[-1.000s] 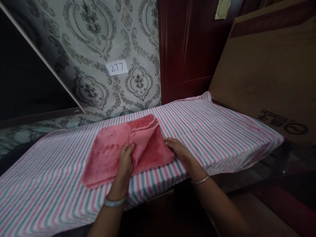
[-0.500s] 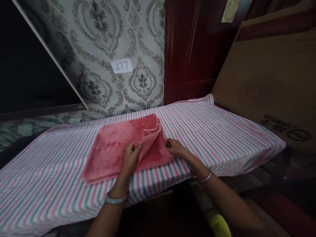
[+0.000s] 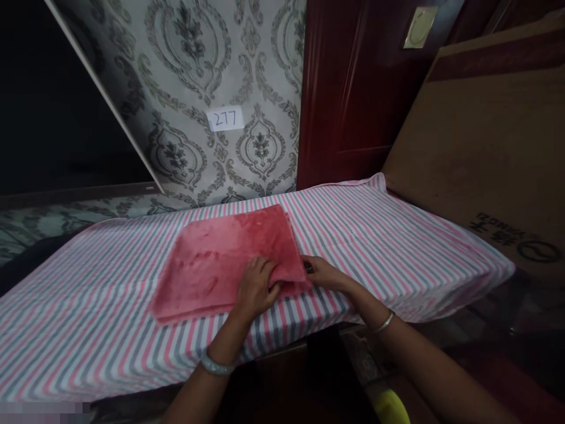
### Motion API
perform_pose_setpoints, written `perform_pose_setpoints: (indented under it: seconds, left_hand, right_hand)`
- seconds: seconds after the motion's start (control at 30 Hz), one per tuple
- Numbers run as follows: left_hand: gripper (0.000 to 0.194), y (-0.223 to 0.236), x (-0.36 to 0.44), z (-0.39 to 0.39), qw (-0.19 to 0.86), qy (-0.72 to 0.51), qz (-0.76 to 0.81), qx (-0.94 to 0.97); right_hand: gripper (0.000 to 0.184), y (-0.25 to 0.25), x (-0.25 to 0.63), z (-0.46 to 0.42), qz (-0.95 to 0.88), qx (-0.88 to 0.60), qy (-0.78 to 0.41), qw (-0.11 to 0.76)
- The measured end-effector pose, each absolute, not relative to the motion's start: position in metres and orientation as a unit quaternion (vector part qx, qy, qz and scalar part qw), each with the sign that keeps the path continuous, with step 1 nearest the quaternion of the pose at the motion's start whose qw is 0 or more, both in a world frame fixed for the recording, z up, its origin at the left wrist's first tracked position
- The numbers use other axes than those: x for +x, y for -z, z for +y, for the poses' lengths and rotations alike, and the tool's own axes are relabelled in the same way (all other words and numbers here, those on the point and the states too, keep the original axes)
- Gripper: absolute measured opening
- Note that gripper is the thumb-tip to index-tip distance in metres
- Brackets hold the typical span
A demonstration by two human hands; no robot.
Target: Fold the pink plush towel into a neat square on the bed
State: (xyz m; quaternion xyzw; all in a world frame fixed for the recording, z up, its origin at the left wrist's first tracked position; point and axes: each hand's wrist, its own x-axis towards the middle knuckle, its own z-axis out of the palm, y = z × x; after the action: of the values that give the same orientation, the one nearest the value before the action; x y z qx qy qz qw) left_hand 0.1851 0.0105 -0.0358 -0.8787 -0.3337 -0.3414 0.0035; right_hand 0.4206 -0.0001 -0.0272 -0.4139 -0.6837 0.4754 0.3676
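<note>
One folded pink blanket (image 3: 220, 247) lies at the bench's (image 3: 110, 282) near edge, left hand (image 3: 257, 287) gripping its raised near flap, right hand (image 3: 325, 273) at its right side, grip unclear!

Coral pink colors a cloth (image 3: 229, 247), paler toward its left and deepening to brick red near its upper right, against a sheet (image 3: 371, 235) striped in pink, white and slate gray. Behind it, silvery-gray wallpaper (image 3: 251, 76) carries a darker gray pattern of leafy scrolls and framed sprigs, and a paper label (image 3: 225, 118) is white with blue numerals. Dark maroon covers a door (image 3: 348, 88); a plate (image 3: 420, 27) is gold-toned. A brown cardboard box (image 3: 481, 135) bears a dull reddish band (image 3: 503, 63) and black lettering (image 3: 498, 228). A screen (image 3: 57, 106) is black with a pale edge, a bangle (image 3: 216, 365) gray-green, a bracelet (image 3: 387, 321) silvery, and a partly visible object (image 3: 391, 406) in the foreground bright yellow.
</note>
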Motion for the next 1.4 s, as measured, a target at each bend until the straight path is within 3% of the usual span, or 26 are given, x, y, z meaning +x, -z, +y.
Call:
perform_pose_setpoints:
  seconds: [0.27, 0.43, 0.63, 0.73, 0.87, 1.2, 1.3, 1.4]
  left_hand:
    - [0.039, 0.041, 0.182, 0.012, 0.034, 0.352, -0.328, -0.876]
    - [0.049, 0.041, 0.184, 0.009, 0.065, 0.376, -0.315, -0.869]
    - [0.063, 0.039, 0.186, 0.008, 0.077, 0.311, -0.290, -0.902]
    - [0.064, 0.039, 0.185, 0.008, 0.074, 0.285, -0.302, -0.907]
    - [0.061, 0.038, 0.186, 0.006, 0.065, 0.289, -0.306, -0.905]
    - [0.062, 0.036, 0.207, -0.026, 0.038, 0.232, -0.330, -0.914]
    - [0.052, 0.027, 0.177, -0.042, 0.020, 0.274, -0.333, -0.902]
    - [0.042, 0.019, 0.121, -0.058, 0.064, 0.371, -0.426, -0.823]
  right_hand:
    - [0.032, 0.041, 0.421, -0.006, -0.588, -0.456, -0.521, 0.419]
    - [0.045, 0.042, 0.419, -0.013, -0.570, -0.443, -0.569, 0.393]
    - [0.029, 0.041, 0.418, -0.016, -0.545, -0.462, -0.538, 0.448]
    - [0.026, 0.041, 0.422, -0.018, -0.531, -0.488, -0.550, 0.422]
    - [0.032, 0.041, 0.422, -0.021, -0.533, -0.505, -0.552, 0.396]
    - [0.055, 0.050, 0.420, -0.030, -0.514, -0.498, -0.527, 0.459]
    - [0.058, 0.053, 0.423, -0.034, -0.520, -0.503, -0.515, 0.459]
    - [0.061, 0.054, 0.424, -0.036, -0.518, -0.517, -0.507, 0.455]
